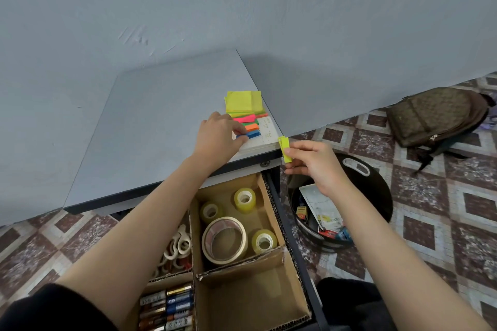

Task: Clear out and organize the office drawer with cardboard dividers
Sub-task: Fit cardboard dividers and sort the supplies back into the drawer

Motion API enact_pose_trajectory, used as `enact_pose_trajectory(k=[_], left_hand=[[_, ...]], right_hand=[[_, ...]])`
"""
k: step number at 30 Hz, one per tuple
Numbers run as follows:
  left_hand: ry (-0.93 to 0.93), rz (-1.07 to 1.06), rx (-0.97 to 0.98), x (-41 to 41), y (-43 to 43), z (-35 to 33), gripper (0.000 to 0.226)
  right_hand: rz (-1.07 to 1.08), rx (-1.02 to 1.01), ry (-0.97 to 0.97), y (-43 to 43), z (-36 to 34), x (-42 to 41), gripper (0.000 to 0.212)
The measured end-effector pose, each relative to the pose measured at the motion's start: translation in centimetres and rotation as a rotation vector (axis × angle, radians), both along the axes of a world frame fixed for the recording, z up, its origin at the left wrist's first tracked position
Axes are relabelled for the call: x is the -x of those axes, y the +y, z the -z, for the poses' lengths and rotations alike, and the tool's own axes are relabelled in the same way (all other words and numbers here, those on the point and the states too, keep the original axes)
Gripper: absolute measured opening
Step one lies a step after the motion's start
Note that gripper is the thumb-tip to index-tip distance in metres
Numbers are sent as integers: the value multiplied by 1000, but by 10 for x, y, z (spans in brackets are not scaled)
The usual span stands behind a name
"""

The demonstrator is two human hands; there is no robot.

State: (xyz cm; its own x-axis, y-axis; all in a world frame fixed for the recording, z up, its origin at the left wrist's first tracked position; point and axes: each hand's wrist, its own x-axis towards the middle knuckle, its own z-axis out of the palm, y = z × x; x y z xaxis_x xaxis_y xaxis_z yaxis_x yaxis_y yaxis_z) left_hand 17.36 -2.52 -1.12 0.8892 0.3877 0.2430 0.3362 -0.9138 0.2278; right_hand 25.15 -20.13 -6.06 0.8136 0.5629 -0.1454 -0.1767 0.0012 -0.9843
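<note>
The open drawer (293,247) below the desk holds cardboard dividers (242,267). One compartment has several tape rolls (224,239), another scissors (178,246), another batteries (168,306), and the near right one is bare. On the desk corner lie a yellow sticky note pad (243,101) and a card of coloured page flags (248,126). My left hand (219,136) rests on that card, fingertips on the blue flags. My right hand (312,164) pinches a small stack of yellow-green flags (285,148) beside the desk corner, above the bin.
A black round waste bin (376,196) with paper and packaging inside stands right of the drawer. A brown backpack (435,115) lies on the patterned tile floor by the wall. The grey desk top (161,129) meets the blue wall behind.
</note>
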Motion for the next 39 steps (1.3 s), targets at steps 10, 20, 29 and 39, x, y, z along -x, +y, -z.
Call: enact_pose_trajectory(k=[10, 20, 29, 39], left_hand=[[26, 33, -10, 2, -3, -2, 25], [43, 25, 37, 2, -3, -7, 22], [90, 94, -40, 2, -7, -14, 24], [143, 149, -72, 7, -4, -18, 26]], right_hand=[[2, 25, -9, 1, 3, -1, 20], [4, 39, -10, 2, 3, -1, 20], [1, 26, 1, 2, 4, -3, 20], [0, 42, -13, 3, 3, -2, 20]])
